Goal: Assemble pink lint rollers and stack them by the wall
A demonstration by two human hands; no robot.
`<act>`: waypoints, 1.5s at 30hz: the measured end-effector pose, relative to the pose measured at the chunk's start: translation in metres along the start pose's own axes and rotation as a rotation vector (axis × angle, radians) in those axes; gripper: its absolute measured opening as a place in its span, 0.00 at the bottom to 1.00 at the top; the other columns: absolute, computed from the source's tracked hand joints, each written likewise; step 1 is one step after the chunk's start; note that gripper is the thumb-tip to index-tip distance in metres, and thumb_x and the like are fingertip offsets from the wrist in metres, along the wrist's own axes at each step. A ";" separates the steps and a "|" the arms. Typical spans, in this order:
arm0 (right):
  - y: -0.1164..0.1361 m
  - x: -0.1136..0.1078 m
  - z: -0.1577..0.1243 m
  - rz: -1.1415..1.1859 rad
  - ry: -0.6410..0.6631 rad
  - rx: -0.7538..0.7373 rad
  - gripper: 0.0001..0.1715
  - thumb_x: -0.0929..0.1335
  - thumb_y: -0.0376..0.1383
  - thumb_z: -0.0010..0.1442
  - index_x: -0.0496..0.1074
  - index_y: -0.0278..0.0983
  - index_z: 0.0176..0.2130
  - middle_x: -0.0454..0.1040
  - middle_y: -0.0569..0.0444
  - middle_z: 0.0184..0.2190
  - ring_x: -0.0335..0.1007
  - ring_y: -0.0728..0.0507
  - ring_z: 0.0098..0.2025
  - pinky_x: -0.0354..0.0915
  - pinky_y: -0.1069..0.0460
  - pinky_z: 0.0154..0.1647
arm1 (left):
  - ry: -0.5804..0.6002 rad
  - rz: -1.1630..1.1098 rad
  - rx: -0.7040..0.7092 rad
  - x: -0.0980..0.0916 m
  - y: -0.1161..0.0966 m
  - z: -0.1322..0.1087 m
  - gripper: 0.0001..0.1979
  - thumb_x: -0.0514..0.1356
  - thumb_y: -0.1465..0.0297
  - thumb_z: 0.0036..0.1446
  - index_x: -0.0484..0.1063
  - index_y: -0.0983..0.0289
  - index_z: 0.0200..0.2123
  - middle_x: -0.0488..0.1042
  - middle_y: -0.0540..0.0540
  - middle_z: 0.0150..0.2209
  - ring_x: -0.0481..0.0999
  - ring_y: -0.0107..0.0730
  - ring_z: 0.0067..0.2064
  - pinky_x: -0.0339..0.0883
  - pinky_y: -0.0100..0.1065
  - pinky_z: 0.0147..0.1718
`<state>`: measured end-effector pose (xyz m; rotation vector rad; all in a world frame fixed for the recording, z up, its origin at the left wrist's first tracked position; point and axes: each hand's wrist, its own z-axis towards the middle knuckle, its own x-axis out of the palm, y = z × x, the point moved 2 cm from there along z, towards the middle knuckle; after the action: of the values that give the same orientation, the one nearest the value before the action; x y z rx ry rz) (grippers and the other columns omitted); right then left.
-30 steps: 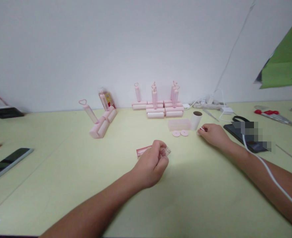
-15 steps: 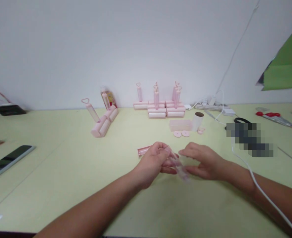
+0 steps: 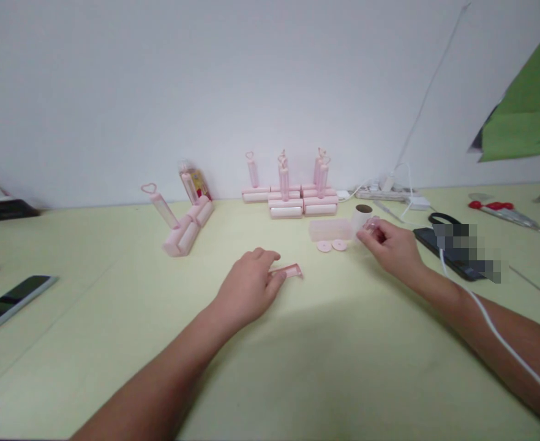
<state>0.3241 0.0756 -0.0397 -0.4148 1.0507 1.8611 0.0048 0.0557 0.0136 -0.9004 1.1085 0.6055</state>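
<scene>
My left hand point(image 3: 248, 288) rests on the pale green table point(image 3: 114, 318), fingers laid over one end of a small pink frame piece point(image 3: 291, 270). My right hand point(image 3: 389, 245) is farther back on the right, fingers pinched on a small clear pink part point(image 3: 371, 223) right beside a white paper roll with a dark core point(image 3: 362, 220). A clear pink cover point(image 3: 330, 229) lies left of the roll, and two pink discs point(image 3: 332, 246) lie in front of it.
Finished pink lint rollers stand in a stack at the back point(image 3: 292, 199) and another group at back left point(image 3: 185, 229). A phone point(image 3: 13, 300) lies at left. A dark device point(image 3: 458, 260), white cable point(image 3: 504, 337), power strip point(image 3: 384, 195) and red scissors point(image 3: 504, 211) occupy the right.
My hands were together at the table's middle holding a clear piece. They have parted: the right reached back to the white roll, the left dropped onto the pink frame piece.
</scene>
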 end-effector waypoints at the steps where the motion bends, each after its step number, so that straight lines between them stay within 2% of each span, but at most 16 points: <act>1: -0.010 0.002 0.004 -0.047 0.002 0.041 0.20 0.67 0.49 0.60 0.67 0.39 0.26 0.65 0.58 0.18 0.59 0.47 0.22 0.53 0.51 0.27 | 0.026 0.087 -0.017 -0.002 0.007 0.001 0.19 0.53 0.59 0.64 0.71 0.66 0.50 0.73 0.65 0.47 0.72 0.48 0.50 0.64 0.44 0.49; 4: -0.030 0.010 0.009 -0.128 0.072 0.108 0.21 0.67 0.51 0.59 0.66 0.39 0.25 0.66 0.57 0.19 0.60 0.46 0.22 0.50 0.51 0.26 | 0.170 0.234 -0.105 -0.002 0.022 0.002 0.21 0.53 0.57 0.62 0.73 0.66 0.47 0.74 0.66 0.44 0.74 0.50 0.45 0.66 0.45 0.43; 7: -0.038 0.015 0.010 -0.178 0.111 0.142 0.21 0.66 0.52 0.59 0.68 0.38 0.27 0.70 0.55 0.21 0.61 0.46 0.23 0.49 0.51 0.26 | 0.294 0.261 -0.179 0.000 0.028 0.000 0.22 0.53 0.55 0.60 0.73 0.65 0.47 0.76 0.65 0.42 0.76 0.50 0.41 0.67 0.43 0.38; 12: -0.042 0.019 0.013 -0.194 0.120 0.184 0.19 0.67 0.51 0.58 0.70 0.37 0.32 0.71 0.54 0.22 0.64 0.45 0.24 0.51 0.51 0.26 | 0.323 0.148 -0.179 -0.008 0.037 -0.003 0.30 0.56 0.50 0.57 0.70 0.64 0.55 0.77 0.64 0.46 0.77 0.50 0.45 0.66 0.41 0.42; 14: -0.040 0.017 0.013 -0.136 0.088 0.211 0.22 0.68 0.51 0.57 0.70 0.36 0.41 0.72 0.56 0.23 0.65 0.45 0.24 0.53 0.51 0.26 | 0.371 0.051 -0.152 -0.013 0.043 -0.004 0.31 0.58 0.50 0.55 0.70 0.64 0.56 0.77 0.64 0.49 0.76 0.48 0.47 0.66 0.39 0.44; 17: -0.031 0.009 0.009 -0.039 -0.063 0.200 0.31 0.68 0.50 0.58 0.64 0.35 0.53 0.71 0.57 0.25 0.66 0.44 0.25 0.57 0.51 0.28 | 0.454 -0.062 -0.101 -0.020 0.049 -0.004 0.30 0.62 0.54 0.52 0.71 0.62 0.55 0.77 0.60 0.50 0.77 0.44 0.45 0.66 0.35 0.42; 19: -0.017 0.004 0.004 -0.006 -0.145 0.084 0.27 0.66 0.47 0.61 0.64 0.35 0.53 0.71 0.54 0.28 0.66 0.44 0.27 0.61 0.49 0.31 | 0.486 -0.090 -0.069 -0.023 0.051 -0.004 0.27 0.63 0.58 0.51 0.72 0.61 0.54 0.77 0.58 0.48 0.77 0.41 0.43 0.66 0.33 0.40; 20: -0.008 0.003 0.001 0.009 -0.136 -0.015 0.23 0.65 0.46 0.62 0.66 0.35 0.52 0.71 0.52 0.30 0.67 0.43 0.29 0.64 0.48 0.34 | 0.498 -0.097 -0.052 -0.023 0.052 -0.004 0.24 0.62 0.60 0.52 0.73 0.60 0.52 0.78 0.57 0.47 0.77 0.40 0.42 0.66 0.33 0.39; 21: 0.002 0.005 -0.003 0.025 -0.078 -0.138 0.20 0.65 0.45 0.63 0.68 0.36 0.50 0.72 0.49 0.34 0.69 0.41 0.34 0.66 0.46 0.38 | 0.509 -0.104 -0.037 -0.024 0.052 -0.004 0.21 0.61 0.62 0.53 0.74 0.60 0.50 0.78 0.56 0.45 0.77 0.39 0.41 0.66 0.32 0.39; 23: 0.019 0.013 -0.012 0.054 0.138 -0.379 0.20 0.64 0.43 0.64 0.70 0.37 0.51 0.73 0.43 0.46 0.69 0.36 0.49 0.65 0.41 0.52 | 0.519 -0.110 -0.021 -0.024 0.051 -0.005 0.17 0.59 0.64 0.54 0.76 0.60 0.47 0.79 0.55 0.42 0.77 0.38 0.40 0.65 0.32 0.38; 25: 0.028 0.025 -0.018 0.020 0.316 -0.467 0.27 0.64 0.45 0.65 0.66 0.37 0.59 0.66 0.39 0.59 0.60 0.33 0.61 0.58 0.37 0.61 | 0.523 -0.097 -0.031 -0.024 0.049 -0.005 0.20 0.60 0.62 0.53 0.75 0.61 0.49 0.79 0.55 0.42 0.76 0.38 0.40 0.65 0.32 0.37; 28: 0.027 0.042 -0.023 -0.072 0.503 -0.484 0.36 0.61 0.50 0.67 0.57 0.34 0.66 0.54 0.38 0.68 0.47 0.31 0.70 0.50 0.33 0.67 | 0.542 -0.087 -0.047 -0.025 0.044 -0.006 0.28 0.63 0.58 0.50 0.71 0.61 0.54 0.78 0.56 0.44 0.76 0.39 0.40 0.65 0.33 0.37; 31: 0.021 0.049 -0.025 -0.129 0.635 -0.462 0.40 0.58 0.52 0.68 0.52 0.33 0.69 0.54 0.38 0.69 0.43 0.29 0.71 0.49 0.32 0.67 | 0.536 -0.108 -0.024 -0.024 0.038 -0.005 0.24 0.61 0.56 0.53 0.73 0.61 0.51 0.78 0.55 0.42 0.76 0.39 0.38 0.64 0.32 0.36; 34: 0.023 0.046 -0.027 -0.146 0.667 -0.466 0.41 0.58 0.53 0.68 0.53 0.31 0.69 0.55 0.38 0.68 0.44 0.29 0.71 0.49 0.34 0.68 | 0.514 -0.114 0.007 -0.019 0.034 -0.004 0.19 0.60 0.58 0.54 0.75 0.60 0.47 0.78 0.54 0.38 0.75 0.37 0.37 0.63 0.32 0.34; 42: 0.051 0.020 -0.046 -0.220 0.751 -0.457 0.43 0.66 0.50 0.63 0.57 0.30 0.67 0.57 0.37 0.67 0.54 0.29 0.68 0.56 0.37 0.67 | 0.308 0.031 0.011 -0.009 0.052 0.008 0.23 0.60 0.59 0.56 0.73 0.62 0.52 0.76 0.59 0.44 0.75 0.41 0.42 0.64 0.34 0.40; 45: 0.069 0.012 -0.055 -0.218 0.786 -0.508 0.44 0.69 0.49 0.60 0.59 0.27 0.66 0.60 0.35 0.65 0.56 0.28 0.66 0.58 0.38 0.65 | 0.262 0.076 0.027 0.001 0.049 0.017 0.24 0.60 0.59 0.56 0.72 0.63 0.54 0.75 0.61 0.47 0.75 0.43 0.44 0.65 0.36 0.42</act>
<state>0.2516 0.0235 -0.0452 -1.5867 0.9400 1.7722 -0.0255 0.0960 0.0006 -0.9358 1.3886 0.5434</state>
